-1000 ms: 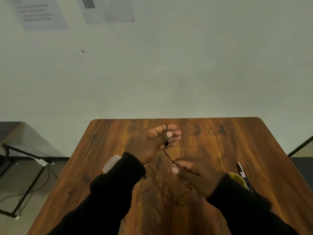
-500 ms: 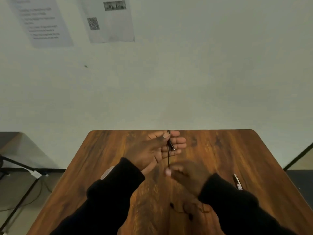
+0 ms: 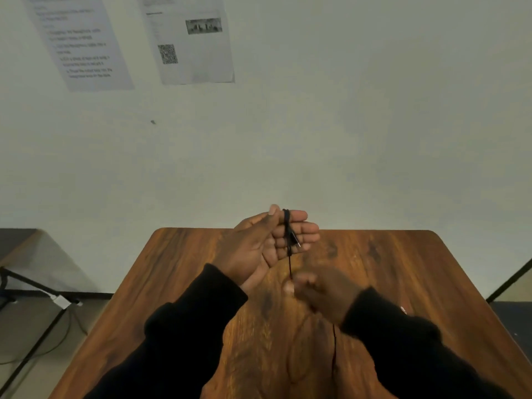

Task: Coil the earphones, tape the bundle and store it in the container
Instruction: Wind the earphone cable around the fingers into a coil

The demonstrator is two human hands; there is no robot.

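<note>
So, the earphone cable [image 3: 288, 234] is wrapped in a few black turns across the fingers [image 3: 299, 236] of the left hand [image 3: 259, 249], which is raised palm-up and spread flat, with nothing pinching the turns. The jack plug tip [image 3: 297, 243] sticks out loose just beside the wraps. One strand runs straight down from the wraps into the right hand [image 3: 319, 292], closed narrow on it at the fingertips; that hand is blurred, so the exact pinch is hard to read. Below the right hand the slack tail [image 3: 334, 349] hangs toward the wooden table [image 3: 403, 269]. The tape and container are not visible here, probably hidden by the sleeves.

Risks, as I judge them: the turns only sit on open fingers, so a hard tug from the right hand could slide them off the fingertips. The loose plug end may unwind the first turn. The hanging tail could snag or knot under the right sleeve [image 3: 403, 349]. Too much slack makes a floppy bundle that's hard to tape.
</note>
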